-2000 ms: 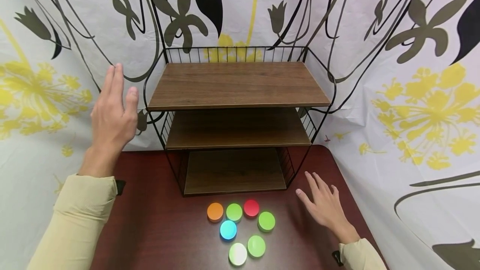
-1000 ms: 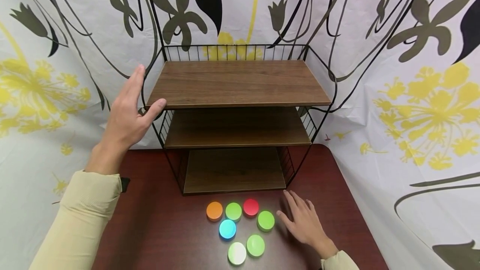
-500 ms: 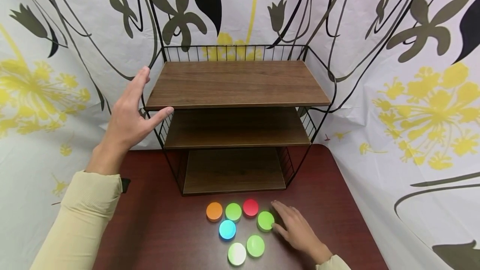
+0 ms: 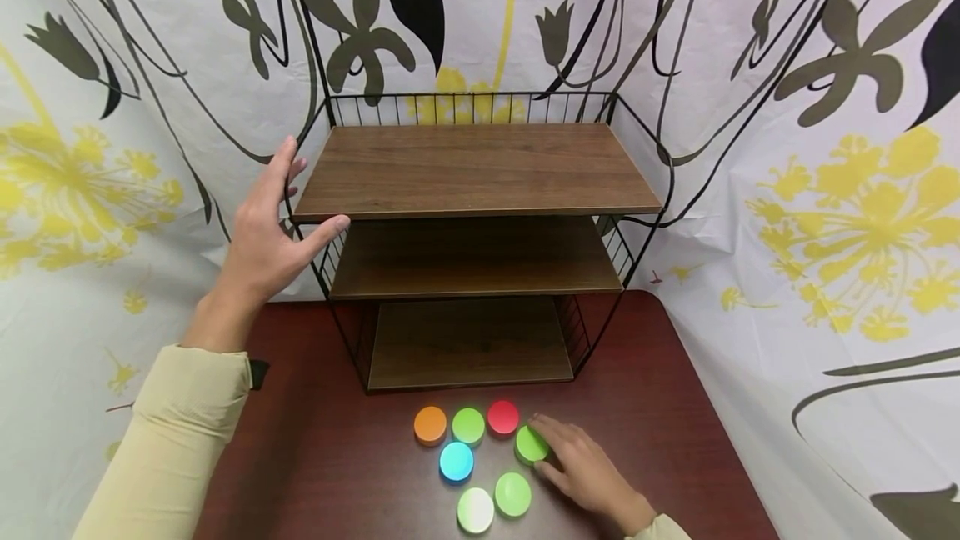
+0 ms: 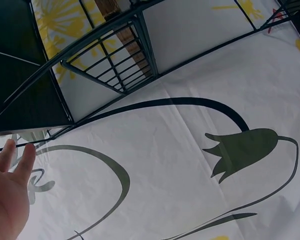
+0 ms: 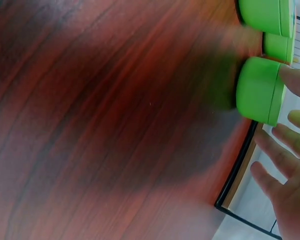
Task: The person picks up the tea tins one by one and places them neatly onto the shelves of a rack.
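My left hand (image 4: 266, 227) is raised at the left front corner of a wire-framed shelf unit (image 4: 480, 173). Its fingers are fairly straight beside the frame, and the thumb overlaps the top shelf's front edge. In the left wrist view, that hand (image 5: 9, 192) shows at the lower left, under the shelf corner. My right hand (image 4: 581, 465) is at the rightmost green tub (image 4: 529, 445), fingertips by its far side and thumb by its near side. The right wrist view shows this small, round, lidded tub (image 6: 260, 90) standing on the table, with spread fingers (image 6: 285, 155) close beside it.
Near the right hand stand an orange tub (image 4: 431, 425), a red tub (image 4: 502, 417), a blue tub (image 4: 457, 461), a pale tub (image 4: 476, 510) and further green tubs (image 4: 513, 494). The dark red table (image 4: 300, 440) meets a patterned cloth (image 4: 750, 190) behind and beside it.
My right hand has come down and left to the rightmost green tub, which has stayed put. My left hand has moved right to the shelf corner, its thumb spread wider.
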A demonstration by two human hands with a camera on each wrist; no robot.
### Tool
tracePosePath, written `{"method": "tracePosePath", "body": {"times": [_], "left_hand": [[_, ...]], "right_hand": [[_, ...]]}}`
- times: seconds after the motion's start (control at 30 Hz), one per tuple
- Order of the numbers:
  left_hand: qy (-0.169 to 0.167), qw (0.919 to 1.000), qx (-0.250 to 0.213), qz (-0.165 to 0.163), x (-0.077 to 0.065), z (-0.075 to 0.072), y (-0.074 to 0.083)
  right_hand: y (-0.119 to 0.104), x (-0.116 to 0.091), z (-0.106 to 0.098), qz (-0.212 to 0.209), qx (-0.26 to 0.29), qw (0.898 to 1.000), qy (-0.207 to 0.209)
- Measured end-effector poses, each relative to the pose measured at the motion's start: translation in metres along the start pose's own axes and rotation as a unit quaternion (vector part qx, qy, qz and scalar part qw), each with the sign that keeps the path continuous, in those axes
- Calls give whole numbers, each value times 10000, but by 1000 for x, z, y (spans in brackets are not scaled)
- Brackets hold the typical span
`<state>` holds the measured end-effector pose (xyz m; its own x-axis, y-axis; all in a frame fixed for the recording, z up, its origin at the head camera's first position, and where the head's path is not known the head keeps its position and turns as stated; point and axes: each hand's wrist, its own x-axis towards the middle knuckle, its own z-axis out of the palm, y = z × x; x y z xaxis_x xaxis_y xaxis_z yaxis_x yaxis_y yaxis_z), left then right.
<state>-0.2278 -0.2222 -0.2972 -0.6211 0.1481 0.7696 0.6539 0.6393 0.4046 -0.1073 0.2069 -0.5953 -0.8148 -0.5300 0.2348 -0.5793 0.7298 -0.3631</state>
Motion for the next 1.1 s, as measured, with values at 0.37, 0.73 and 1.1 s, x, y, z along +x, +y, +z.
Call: {"method": "tracePosePath", "body": {"times": [0.37,0.73,1.1], "left_hand": [[53,9996,-172,-233,-6,5,-1],[8,9997,-26,-251,-8,6,-2],[30,9998,-23,-208,-6,6,-1]], "right_hand": [[-5,-3,9,5,-150,9999,-14],[-5,-4,16,-108,-469,9987,195],[-4,-3,17,-234,-493,9979,337]]}}
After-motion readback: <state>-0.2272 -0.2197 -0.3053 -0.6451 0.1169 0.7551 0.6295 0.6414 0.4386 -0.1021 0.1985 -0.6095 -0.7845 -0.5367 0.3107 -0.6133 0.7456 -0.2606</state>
